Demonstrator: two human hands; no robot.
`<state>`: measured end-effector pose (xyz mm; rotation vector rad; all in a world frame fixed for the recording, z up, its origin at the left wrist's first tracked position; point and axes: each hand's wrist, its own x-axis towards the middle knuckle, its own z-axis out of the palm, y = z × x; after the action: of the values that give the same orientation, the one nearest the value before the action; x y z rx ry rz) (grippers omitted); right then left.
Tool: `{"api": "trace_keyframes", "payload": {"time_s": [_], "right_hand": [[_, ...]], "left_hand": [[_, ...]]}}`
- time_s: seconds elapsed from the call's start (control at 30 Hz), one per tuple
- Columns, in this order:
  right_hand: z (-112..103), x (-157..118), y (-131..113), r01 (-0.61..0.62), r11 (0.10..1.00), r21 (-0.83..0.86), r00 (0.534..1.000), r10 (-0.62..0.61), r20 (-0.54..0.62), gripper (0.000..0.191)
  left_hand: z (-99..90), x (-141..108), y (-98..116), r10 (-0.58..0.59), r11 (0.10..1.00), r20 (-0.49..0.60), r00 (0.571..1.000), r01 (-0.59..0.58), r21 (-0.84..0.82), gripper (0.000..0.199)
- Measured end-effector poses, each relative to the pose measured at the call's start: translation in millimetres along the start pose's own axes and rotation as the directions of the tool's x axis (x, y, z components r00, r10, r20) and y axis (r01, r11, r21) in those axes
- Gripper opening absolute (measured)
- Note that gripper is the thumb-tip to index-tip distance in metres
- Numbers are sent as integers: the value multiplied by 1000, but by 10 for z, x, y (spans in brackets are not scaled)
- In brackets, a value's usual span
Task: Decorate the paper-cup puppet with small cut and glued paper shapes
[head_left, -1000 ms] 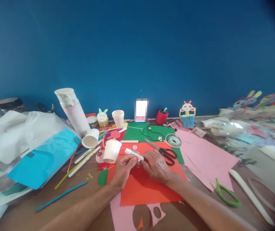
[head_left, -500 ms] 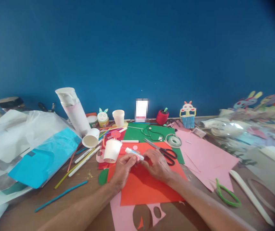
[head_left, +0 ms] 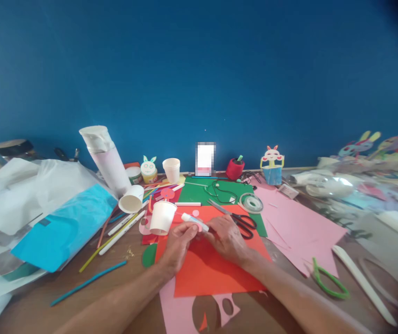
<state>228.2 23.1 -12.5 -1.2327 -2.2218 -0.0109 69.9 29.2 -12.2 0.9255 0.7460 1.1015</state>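
Over the orange-red sheet (head_left: 219,273), my right hand (head_left: 227,237) is closed around the end of a small white tube (head_left: 190,218). My left hand (head_left: 179,243) pinches a small pink paper piece (head_left: 199,228) against the near side of the tube. A pink paper dot (head_left: 195,213) lies just beyond the tube. The white paper cup (head_left: 163,218) stands left of my left hand, with a red paper shape (head_left: 167,194) behind it. Black-handled scissors (head_left: 244,222) lie beside my right hand, partly hidden by it.
Pens (head_left: 122,234), pipe cleaners (head_left: 89,283) and a tipped cup (head_left: 131,199) lie left. Behind are a green sheet (head_left: 199,188), a clear tape roll (head_left: 251,202) and a blurred bright rectangle (head_left: 205,158). Pink sheets (head_left: 292,222) and a green loop (head_left: 331,287) lie right.
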Motion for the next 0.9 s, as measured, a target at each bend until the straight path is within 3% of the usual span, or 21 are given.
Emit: {"api": "trace_keyframes", "payload": {"time_s": [0.17, 0.43, 0.67, 0.9], "right_hand": [[1, -5, -24, 8, 997, -78, 999, -5, 33, 34], [3, -14, -17, -19, 998, -57, 998, 16, -53, 24], [21, -21, -25, -4, 996, -85, 999, 7, 42, 32], [22, -12, -43, -7, 998, -69, 998, 3, -62, 25]], "left_hand": [[3, -7, 6, -9, 1000, 14, 1000, 9, 8, 15], [12, -3, 16, -5, 999, -11, 1000, 5, 39, 16], [12, -3, 16, -24, 999, -3, 1000, 24, 23, 17], [10, 1, 1, 4, 1000, 13, 1000, -4, 24, 15]]}}
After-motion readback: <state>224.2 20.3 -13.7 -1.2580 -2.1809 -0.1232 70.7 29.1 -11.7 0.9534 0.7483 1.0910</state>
